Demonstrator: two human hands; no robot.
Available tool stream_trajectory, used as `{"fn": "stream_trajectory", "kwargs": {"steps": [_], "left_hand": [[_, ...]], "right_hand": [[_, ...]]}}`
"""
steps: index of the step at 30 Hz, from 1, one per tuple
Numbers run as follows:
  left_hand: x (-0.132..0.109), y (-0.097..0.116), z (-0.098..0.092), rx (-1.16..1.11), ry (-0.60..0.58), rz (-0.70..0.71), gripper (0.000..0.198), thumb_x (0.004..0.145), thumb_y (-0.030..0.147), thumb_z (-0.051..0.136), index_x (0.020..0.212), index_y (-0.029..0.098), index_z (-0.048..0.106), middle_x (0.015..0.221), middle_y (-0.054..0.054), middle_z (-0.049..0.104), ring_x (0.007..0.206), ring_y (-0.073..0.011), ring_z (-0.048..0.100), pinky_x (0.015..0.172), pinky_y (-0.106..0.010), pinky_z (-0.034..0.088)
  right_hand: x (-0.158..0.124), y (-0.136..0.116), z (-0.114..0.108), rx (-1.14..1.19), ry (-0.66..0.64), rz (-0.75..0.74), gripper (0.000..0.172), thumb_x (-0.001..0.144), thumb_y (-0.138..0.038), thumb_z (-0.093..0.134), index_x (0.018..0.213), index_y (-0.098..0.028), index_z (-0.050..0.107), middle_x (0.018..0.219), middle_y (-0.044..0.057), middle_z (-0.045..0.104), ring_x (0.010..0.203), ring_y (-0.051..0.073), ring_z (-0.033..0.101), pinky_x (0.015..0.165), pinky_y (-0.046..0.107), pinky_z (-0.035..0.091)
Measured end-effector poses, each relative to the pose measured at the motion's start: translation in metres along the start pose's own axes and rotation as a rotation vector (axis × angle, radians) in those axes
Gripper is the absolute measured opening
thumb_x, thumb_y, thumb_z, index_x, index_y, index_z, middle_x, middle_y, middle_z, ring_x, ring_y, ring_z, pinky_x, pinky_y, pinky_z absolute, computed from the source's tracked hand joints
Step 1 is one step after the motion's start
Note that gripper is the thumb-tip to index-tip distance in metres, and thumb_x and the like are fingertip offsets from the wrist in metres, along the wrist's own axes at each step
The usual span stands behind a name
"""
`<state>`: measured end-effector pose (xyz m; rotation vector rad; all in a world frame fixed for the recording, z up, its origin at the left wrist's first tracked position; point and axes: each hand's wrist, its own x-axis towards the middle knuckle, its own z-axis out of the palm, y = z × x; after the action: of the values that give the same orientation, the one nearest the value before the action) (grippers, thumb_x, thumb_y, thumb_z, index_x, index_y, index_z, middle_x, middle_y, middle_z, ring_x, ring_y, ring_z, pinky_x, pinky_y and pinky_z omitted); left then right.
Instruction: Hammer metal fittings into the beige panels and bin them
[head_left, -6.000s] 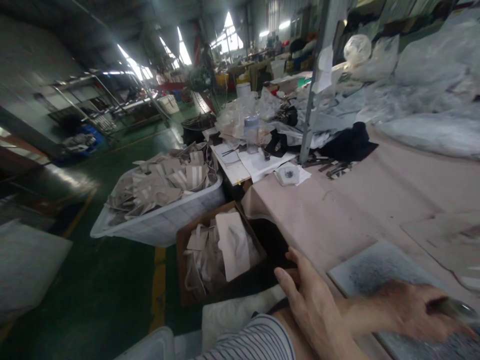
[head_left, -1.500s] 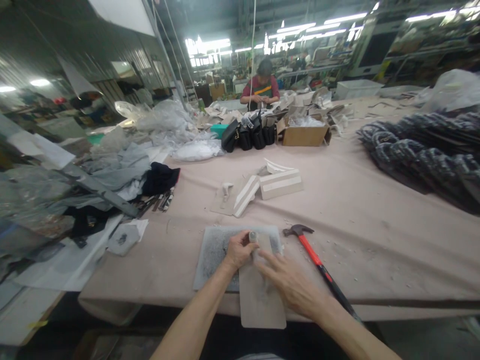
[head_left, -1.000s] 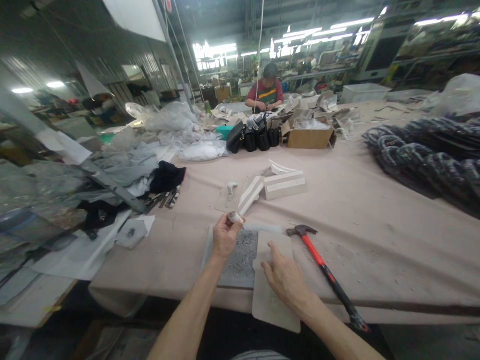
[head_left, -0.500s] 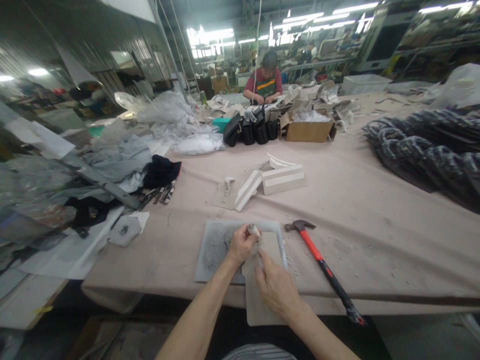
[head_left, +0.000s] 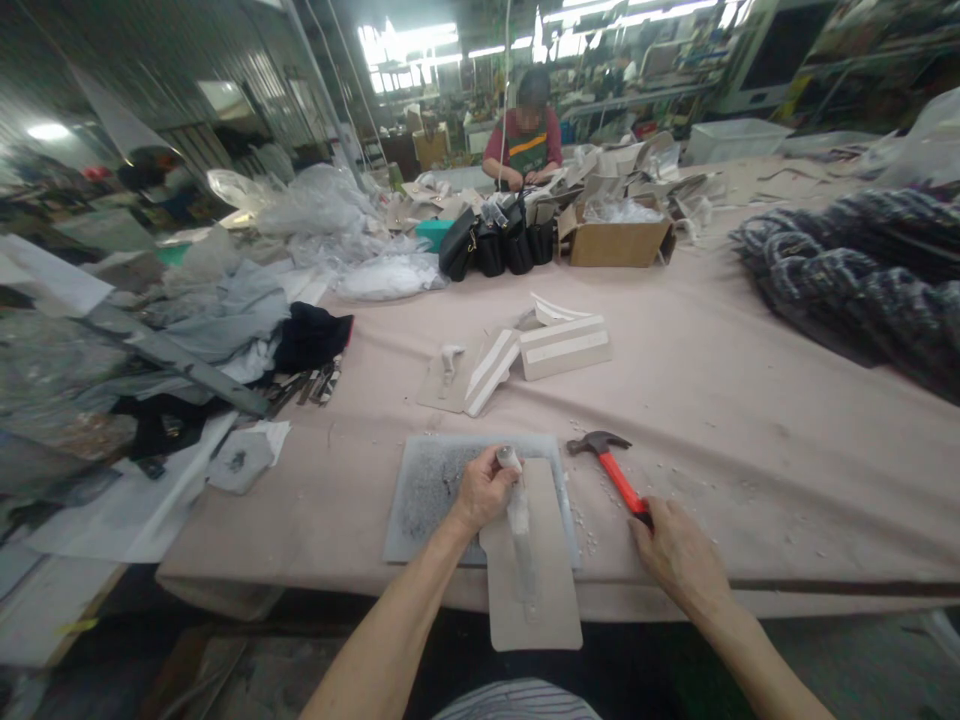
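Observation:
My left hand (head_left: 484, 490) pinches the upper end of a pale, plastic-wrapped strip (head_left: 523, 545) with a round metallic spot at its tip. The strip runs down the middle of a flat beige panel (head_left: 555, 600). That panel lies partly on a worn grey board (head_left: 427, 500) and sticks out past the table's front edge. My right hand (head_left: 682, 555) is closed around the black grip of a claw hammer (head_left: 619, 480) with a red shaft. The hammer head rests on the table, right of the board; the lower handle is hidden by the hand.
Beyond the board lie several beige pieces with white strips (head_left: 566, 345). Black bags (head_left: 502, 245) and a cardboard box (head_left: 619, 240) stand farther back, before a seated person (head_left: 525, 135). Dark handled items (head_left: 847, 290) pile up at right. Plastic wrapping (head_left: 315, 220) heaps at left.
My right hand has left the panel and moved right onto the hammer's handle, uncovering the wrapped strip. My left hand keeps its pinch. The view has shifted slightly.

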<state>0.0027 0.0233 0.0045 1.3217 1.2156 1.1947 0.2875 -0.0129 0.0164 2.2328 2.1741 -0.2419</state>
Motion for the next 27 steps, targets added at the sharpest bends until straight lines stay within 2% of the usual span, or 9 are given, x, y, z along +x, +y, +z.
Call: {"fn": "stream_trajectory", "kwargs": {"steps": [4, 9, 11, 15, 17, 19, 21, 23, 27], "left_hand": [[0.0, -0.001, 0.001, 0.04, 0.005, 0.01, 0.018, 0.082, 0.029, 0.062, 0.095, 0.017, 0.067, 0.085, -0.003, 0.071, 0.075, -0.0162, 0.063, 0.069, -0.024, 0.049], [-0.002, 0.003, 0.008, 0.1, 0.059, 0.026, 0.018, 0.081, 0.027, 0.062, 0.095, 0.017, 0.067, 0.086, -0.004, 0.072, 0.078, -0.0174, 0.066, 0.071, -0.024, 0.05], [-0.003, 0.003, 0.011, 0.123, 0.078, 0.034, 0.016, 0.08, 0.025, 0.063, 0.093, 0.017, 0.067, 0.085, -0.004, 0.072, 0.078, -0.0178, 0.067, 0.071, -0.025, 0.05], [-0.007, 0.002, 0.012, 0.168, 0.061, 0.073, 0.016, 0.079, 0.022, 0.064, 0.094, 0.018, 0.068, 0.085, -0.003, 0.071, 0.078, -0.0178, 0.066, 0.072, -0.025, 0.049], [-0.009, 0.002, 0.009, 0.184, 0.02, 0.101, 0.018, 0.08, 0.02, 0.063, 0.096, 0.018, 0.069, 0.087, -0.003, 0.072, 0.079, -0.0178, 0.066, 0.074, -0.026, 0.049], [-0.01, 0.002, 0.007, 0.168, -0.017, 0.107, 0.02, 0.08, 0.019, 0.061, 0.098, 0.019, 0.069, 0.089, -0.003, 0.072, 0.081, -0.018, 0.065, 0.075, -0.026, 0.049], [-0.009, 0.004, 0.005, 0.119, -0.029, 0.086, 0.02, 0.08, 0.019, 0.06, 0.098, 0.018, 0.069, 0.09, -0.003, 0.072, 0.082, -0.0182, 0.065, 0.074, -0.026, 0.048], [-0.007, 0.004, 0.004, 0.075, -0.016, 0.055, 0.018, 0.08, 0.021, 0.061, 0.096, 0.017, 0.069, 0.088, -0.003, 0.071, 0.08, -0.0178, 0.064, 0.073, -0.025, 0.048], [-0.001, 0.003, 0.005, 0.041, 0.021, -0.007, 0.018, 0.08, 0.027, 0.063, 0.093, 0.016, 0.069, 0.079, -0.002, 0.068, 0.072, -0.0159, 0.061, 0.069, -0.024, 0.046]], "right_hand": [[0.008, -0.006, -0.01, 0.16, -0.105, 0.064, 0.008, 0.09, -0.023, 0.047, 0.088, -0.017, 0.052, 0.083, 0.008, 0.059, 0.075, 0.022, 0.058, 0.063, 0.03, 0.036], [0.014, -0.024, -0.022, 1.017, -0.469, 0.253, 0.006, 0.078, -0.023, 0.045, 0.073, -0.023, 0.042, 0.06, -0.003, 0.047, 0.048, 0.013, 0.045, 0.049, 0.025, 0.038], [0.011, -0.035, -0.025, 1.136, -0.516, 0.273, 0.01, 0.078, -0.028, 0.042, 0.07, -0.024, 0.038, 0.056, -0.005, 0.042, 0.042, 0.011, 0.042, 0.044, 0.025, 0.039], [0.0, -0.055, -0.042, 1.179, -0.422, 0.262, 0.018, 0.083, -0.035, 0.041, 0.069, -0.024, 0.036, 0.054, -0.008, 0.037, 0.038, 0.009, 0.035, 0.038, 0.022, 0.033], [-0.006, -0.061, -0.058, 1.114, -0.272, 0.125, 0.025, 0.086, -0.043, 0.043, 0.071, -0.024, 0.04, 0.054, -0.008, 0.039, 0.04, 0.009, 0.037, 0.039, 0.022, 0.031], [-0.01, -0.065, -0.076, 0.935, -0.07, -0.084, 0.031, 0.089, -0.05, 0.043, 0.071, -0.024, 0.041, 0.053, -0.007, 0.041, 0.044, 0.011, 0.039, 0.044, 0.023, 0.029], [-0.014, -0.068, -0.091, 0.736, 0.067, -0.238, 0.033, 0.09, -0.05, 0.042, 0.07, -0.023, 0.041, 0.053, -0.005, 0.043, 0.048, 0.012, 0.04, 0.049, 0.025, 0.027], [-0.016, -0.071, -0.097, 0.617, 0.093, -0.289, 0.032, 0.092, -0.047, 0.04, 0.07, -0.023, 0.04, 0.053, -0.004, 0.044, 0.048, 0.012, 0.04, 0.051, 0.026, 0.024], [-0.02, -0.071, -0.086, 0.53, -0.015, -0.265, 0.029, 0.092, -0.044, 0.038, 0.073, -0.023, 0.042, 0.055, -0.003, 0.048, 0.048, 0.013, 0.042, 0.052, 0.026, 0.022]]}}
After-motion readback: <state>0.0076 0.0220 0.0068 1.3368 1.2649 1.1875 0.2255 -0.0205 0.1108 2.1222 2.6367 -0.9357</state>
